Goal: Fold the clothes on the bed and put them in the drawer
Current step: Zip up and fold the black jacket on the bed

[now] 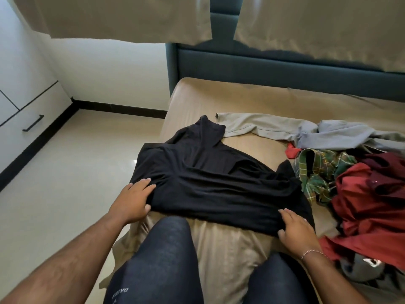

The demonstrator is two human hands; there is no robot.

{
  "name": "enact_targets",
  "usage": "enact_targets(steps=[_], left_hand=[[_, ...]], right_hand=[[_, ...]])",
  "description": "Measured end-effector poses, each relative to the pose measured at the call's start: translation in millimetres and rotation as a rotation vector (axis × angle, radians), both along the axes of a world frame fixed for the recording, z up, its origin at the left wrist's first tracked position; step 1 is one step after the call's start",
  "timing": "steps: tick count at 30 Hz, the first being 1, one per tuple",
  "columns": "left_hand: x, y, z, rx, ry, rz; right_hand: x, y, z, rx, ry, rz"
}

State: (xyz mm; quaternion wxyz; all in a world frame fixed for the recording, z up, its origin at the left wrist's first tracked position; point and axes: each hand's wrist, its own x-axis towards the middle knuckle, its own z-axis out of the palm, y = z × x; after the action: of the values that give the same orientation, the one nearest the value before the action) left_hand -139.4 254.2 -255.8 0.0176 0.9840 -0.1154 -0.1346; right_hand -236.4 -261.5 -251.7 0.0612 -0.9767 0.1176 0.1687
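I see, far left, white drawer with black handle, closed, well apart from bed. Left hand reaches in from lower left, forearm extended, fingers spread on top of black shirt, thumb tucked under its near-left edge: pinching fabric. Shirt lies half-spread on tan sheet, in front of my knees. Right hand grips near-right hem, fingers over, thumb under. Further right: green plaid shirt, red clothes, grey garment heaped.
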Motion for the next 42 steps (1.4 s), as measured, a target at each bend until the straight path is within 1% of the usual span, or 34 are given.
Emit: enact_targets(steps=[2,5,9,12,14,16,17,19,21,25,27,30,32,33,35,36,37,39,41,42], left_hand=[[17,-10,11,-0.021,-0.049,-0.021],[47,-34,19,-0.06,-0.085,-0.072],[85,-71,17,-0.1,-0.085,-0.227],[119,-98,15,-0.084,-0.02,-0.359],[141,-113,11,-0.008,0.084,-0.403],[165,-121,8,0.109,0.182,-0.436],[174,-121,7,0.164,0.192,-0.467],[189,-114,11,0.26,0.168,-0.536],[201,-103,18,0.316,0.148,-0.566],[211,-77,35,0.392,0.173,-0.461],[213,-70,38,0.46,0.118,-0.418],[211,-69,45,0.564,0.016,-0.404],[207,-69,55,0.567,-0.059,-0.383],[204,-67,61,0.567,-0.099,-0.369],[196,-63,70,0.534,-0.142,-0.315],[193,-59,73,0.504,-0.142,-0.28],[190,-56,76,0.456,-0.141,-0.234],[177,-52,81,0.263,-0.179,-0.127],[161,-49,86,0.039,-0.277,-0.031],[153,-48,89,-0.034,-0.324,0.005]], right_hand=[[17,12,3,0.029,-0.067,0.026],[44,33,2,0.051,-0.111,0.063],[76,61,-9,0.086,-0.175,0.121],[100,65,-20,0.038,-0.19,0.176],[116,62,-25,-0.003,-0.195,0.2],[135,51,-29,-0.061,-0.136,0.204],[141,44,-31,-0.101,-0.095,0.209],[147,30,-29,-0.177,-0.038,0.225],[152,18,-20,-0.215,0.016,0.223],[162,-3,9,-0.239,0.192,0.213],[162,-17,18,-0.261,0.265,0.232],[157,-36,25,-0.302,0.365,0.201],[152,-49,28,-0.235,0.38,0.148],[147,-56,29,-0.146,0.384,0.104],[131,-70,28,0.146,0.314,0.003],[125,-75,27,0.301,0.241,-0.047],[119,-79,28,0.406,0.143,-0.092],[105,-84,27,0.499,-0.049,-0.233],[94,-82,27,0.541,-0.156,-0.388],[93,-81,25,0.521,-0.204,-0.438]])
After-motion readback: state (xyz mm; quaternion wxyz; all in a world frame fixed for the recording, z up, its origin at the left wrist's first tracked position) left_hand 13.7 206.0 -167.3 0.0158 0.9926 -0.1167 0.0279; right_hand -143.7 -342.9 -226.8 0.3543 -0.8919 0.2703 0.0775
